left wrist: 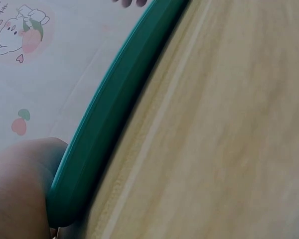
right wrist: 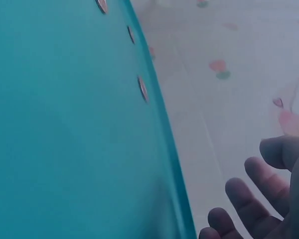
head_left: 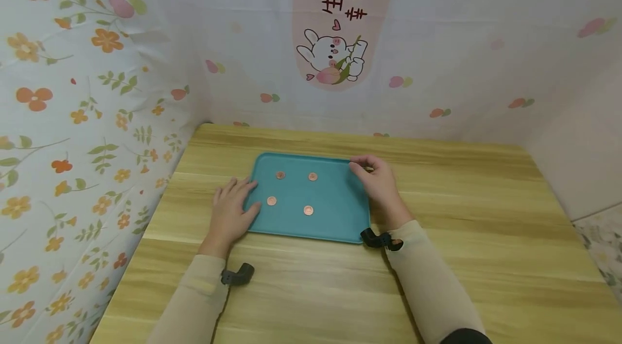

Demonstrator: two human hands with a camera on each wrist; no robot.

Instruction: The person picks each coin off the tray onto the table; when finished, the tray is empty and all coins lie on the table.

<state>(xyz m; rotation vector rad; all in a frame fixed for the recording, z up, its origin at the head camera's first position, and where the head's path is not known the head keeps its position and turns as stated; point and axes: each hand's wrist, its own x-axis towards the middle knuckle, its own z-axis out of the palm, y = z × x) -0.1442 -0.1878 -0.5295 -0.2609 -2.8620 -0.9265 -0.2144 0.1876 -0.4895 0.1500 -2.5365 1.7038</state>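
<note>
A shallow blue-green tray (head_left: 335, 193) lies on the wooden table, with several small copper-coloured coins (head_left: 308, 210) spread over its left half. At the tray's left edge, my left hand (head_left: 229, 214) rests with fingers spread, its thumb reaching over the rim. In the left wrist view the thumb side of that hand (left wrist: 22, 186) meets the end of the tray's front wall (left wrist: 107, 104). My right hand (head_left: 379, 179) is over the back right corner of the tray. Its fingers are loosely bent and hold nothing, as the right wrist view shows of the fingers (right wrist: 251, 209).
Black wrist cameras (head_left: 238, 275) sit on both sleeves; the right one overlaps the tray's front right corner in the head view. A printed cloth (head_left: 233, 63) hangs behind the table (head_left: 461, 236), and a flowered one (head_left: 73, 160) on the left.
</note>
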